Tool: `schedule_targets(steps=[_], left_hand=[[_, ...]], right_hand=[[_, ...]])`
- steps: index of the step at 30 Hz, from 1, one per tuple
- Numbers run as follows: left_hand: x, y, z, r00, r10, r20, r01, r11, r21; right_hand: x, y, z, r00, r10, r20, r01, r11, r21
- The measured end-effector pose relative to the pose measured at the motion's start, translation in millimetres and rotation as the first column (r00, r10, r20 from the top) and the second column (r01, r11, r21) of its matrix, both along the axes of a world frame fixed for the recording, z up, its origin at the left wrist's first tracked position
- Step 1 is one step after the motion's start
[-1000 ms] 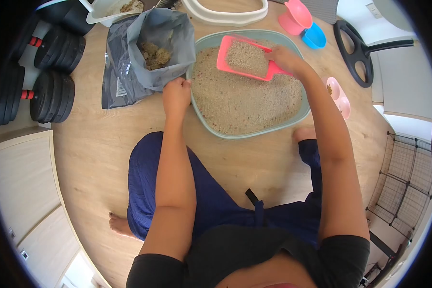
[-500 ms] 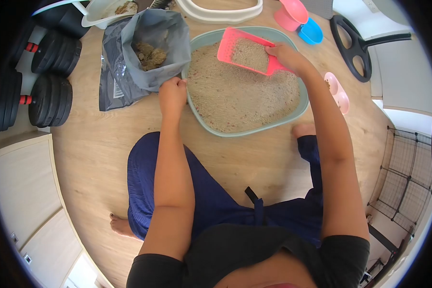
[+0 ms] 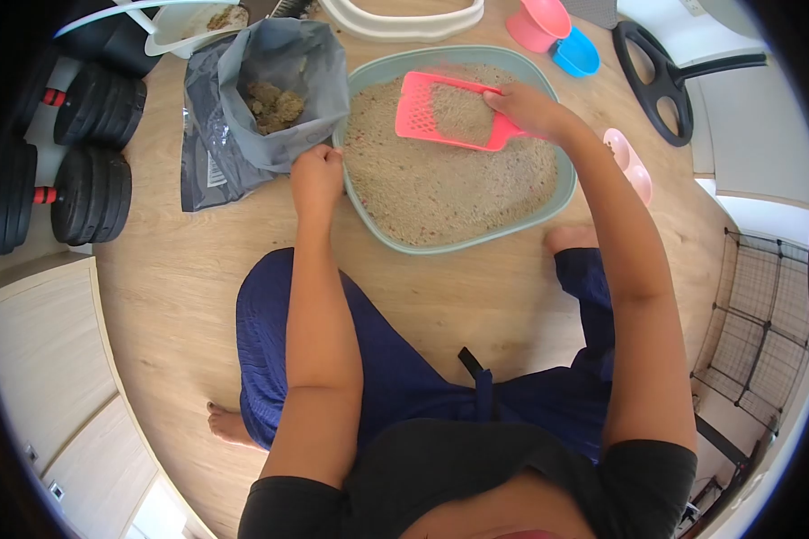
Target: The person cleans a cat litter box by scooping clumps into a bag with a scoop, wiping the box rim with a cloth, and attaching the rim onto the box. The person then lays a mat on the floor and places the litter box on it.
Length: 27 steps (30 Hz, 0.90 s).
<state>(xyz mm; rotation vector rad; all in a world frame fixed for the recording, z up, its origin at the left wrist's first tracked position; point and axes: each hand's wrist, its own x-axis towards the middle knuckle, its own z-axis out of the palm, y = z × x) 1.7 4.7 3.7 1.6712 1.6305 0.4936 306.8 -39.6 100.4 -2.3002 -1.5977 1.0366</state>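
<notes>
A pink slotted scoop (image 3: 418, 117) is held level over the litter tray (image 3: 440, 249), with sandy litter (image 3: 449, 193) filling the tray. My right hand (image 3: 526, 108) is closed on the scoop's handle. Litter lies in the half of the scoop nearer the handle, and its slots show at the far left end. To the left of the tray my left hand (image 3: 316, 171) is closed at the lower right edge of a grey plastic bag (image 3: 319, 72). Inside the open bag sit brownish clumps (image 3: 274, 108).
Black dumbbells (image 3: 90, 193) stand at the left. Behind the tray are a white rim frame (image 3: 404, 29), a pink bowl (image 3: 537, 25) and a blue scoop (image 3: 575, 54). A pink double dish (image 3: 634, 171), a black stand base (image 3: 661, 81) and a wire grid (image 3: 764, 314) are at the right.
The scoop has shifted slightly left, and less litter remains in it, baring its slots. My left hand still grips the bag. The whole view has drifted a little.
</notes>
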Motion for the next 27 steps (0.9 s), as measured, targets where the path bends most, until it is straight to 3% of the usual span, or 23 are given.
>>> schedule_targets(steps=[2, 5, 8, 11, 13, 16, 19, 22, 26, 27], left_hand=[[0.3, -0.8, -0.6, 1.0, 0.013, 0.015, -0.013, 0.999, -0.038], [-1.1, 0.2, -3.3, 1.0, -0.016, -0.022, 0.017, 0.999, 0.041], [-0.2, 0.1, -3.0, 0.999, 0.014, 0.03, -0.014, 1.0, -0.017], [-0.4, -0.4, -0.5, 1.0, -0.001, -0.02, 0.002, 1.0, 0.027], [0.1, -0.9, -0.3, 1.0, -0.005, -0.014, 0.006, 0.999, 0.054], [-0.4, 0.8, -3.9, 1.0, -0.012, -0.015, 0.013, 0.999, 0.033], [-0.9, 0.6, -3.3, 1.0, -0.015, -0.006, 0.016, 0.999, 0.033], [0.9, -0.8, 2.7, 0.999, -0.012, -0.032, 0.013, 1.0, 0.026], [-0.2, -0.5, 1.2, 1.0, -0.019, -0.022, 0.019, 1.0, 0.013], [-0.2, 0.1, 0.7, 1.0, -0.009, -0.017, 0.01, 1.0, 0.011]], right_hand=[[-0.1, 0.0, -1.4, 1.0, 0.006, -0.007, -0.006, 0.999, 0.033], [2.4, 4.9, -0.6, 0.995, -0.015, -0.098, 0.019, 0.999, 0.042], [-2.8, 5.5, 4.2, 1.0, -0.003, -0.016, 0.004, 0.999, 0.045], [4.4, 10.8, -3.8, 0.999, 0.006, -0.042, -0.006, 1.0, -0.007], [-2.4, 5.4, 5.3, 0.997, 0.068, 0.019, -0.069, 0.996, 0.051], [14.5, 5.6, -17.5, 0.998, 0.046, -0.038, -0.044, 0.996, 0.072], [-7.5, -4.5, 17.5, 0.999, -0.047, 0.001, 0.047, 0.997, 0.053], [6.8, -3.4, -0.9, 0.996, 0.016, -0.085, -0.01, 0.997, 0.076], [2.2, -1.5, 10.7, 1.0, -0.027, -0.006, 0.027, 1.0, -0.015], [1.6, -2.9, 3.3, 0.999, 0.039, 0.006, -0.039, 0.999, -0.007]])
